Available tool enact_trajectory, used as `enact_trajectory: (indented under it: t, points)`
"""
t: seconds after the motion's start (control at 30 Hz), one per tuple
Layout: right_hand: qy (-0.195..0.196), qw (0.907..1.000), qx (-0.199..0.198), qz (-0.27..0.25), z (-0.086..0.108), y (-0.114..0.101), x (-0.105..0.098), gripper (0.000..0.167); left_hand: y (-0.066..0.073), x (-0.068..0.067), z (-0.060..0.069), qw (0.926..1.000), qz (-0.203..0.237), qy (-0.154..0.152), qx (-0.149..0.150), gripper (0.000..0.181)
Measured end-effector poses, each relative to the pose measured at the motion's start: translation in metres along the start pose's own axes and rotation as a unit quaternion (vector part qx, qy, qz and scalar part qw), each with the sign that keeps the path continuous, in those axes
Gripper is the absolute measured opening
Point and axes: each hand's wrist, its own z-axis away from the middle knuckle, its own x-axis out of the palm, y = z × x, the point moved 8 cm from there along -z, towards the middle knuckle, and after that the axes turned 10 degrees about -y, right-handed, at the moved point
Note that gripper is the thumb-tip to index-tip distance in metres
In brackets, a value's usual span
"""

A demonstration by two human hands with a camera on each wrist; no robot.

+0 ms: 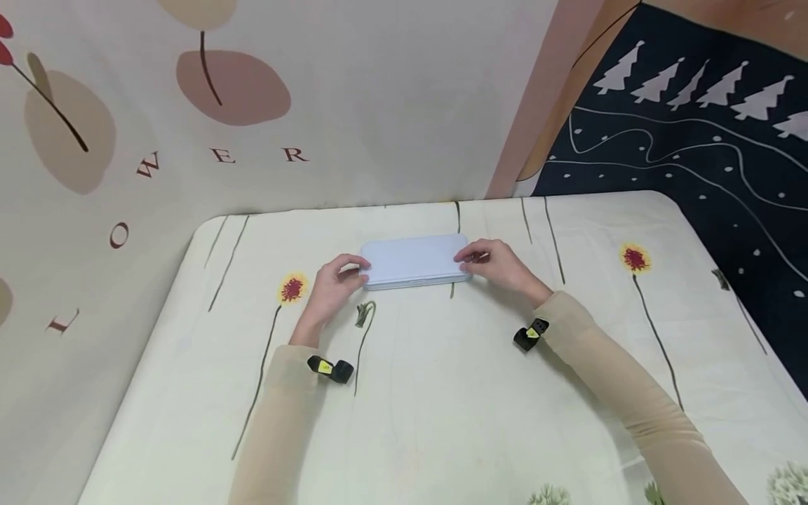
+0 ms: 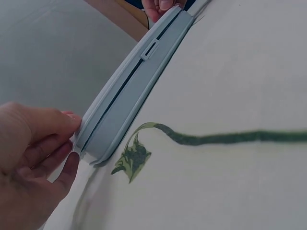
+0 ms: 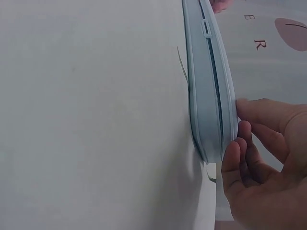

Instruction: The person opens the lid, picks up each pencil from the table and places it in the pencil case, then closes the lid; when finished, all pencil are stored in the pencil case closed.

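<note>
A flat, light-blue case (image 1: 413, 258) with rounded corners lies on the cloth-covered table. Along its front side runs a dark seam, with a small rectangular clasp (image 2: 150, 50) at the middle. My left hand (image 1: 332, 286) pinches the left end of the case, its thumb at the front corner and fingers on the top edge. At the opposite end my right hand (image 1: 499, 266) grips the lid's edge between thumb and curled fingers, as the right wrist view shows close up. What lies inside the case is hidden.
A white tablecloth (image 1: 410, 393) printed with long-stemmed flowers covers the table. Behind it hangs a pale curtain (image 1: 404, 105) with leaf shapes and letters. Dark fabric (image 1: 707, 140) with white trees hangs at the right. Each sleeve carries a small black wrist camera (image 1: 341, 372).
</note>
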Motion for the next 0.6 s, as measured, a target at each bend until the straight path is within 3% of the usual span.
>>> enact_trajectory:
  t: [0.4,0.6]
  points:
    - [0.002,1.0,-0.001,0.009,-0.0008,0.0007,0.001,0.019,-0.0026,-0.0023,0.0011,0.9996,-0.027,0.009,-0.006,0.024]
    - [0.012,0.9997,0.006,0.018,0.0054,0.0034,-0.007,0.02,0.0021,-0.0046,0.0021,0.9995,-0.028,-0.007,-0.011,0.023]
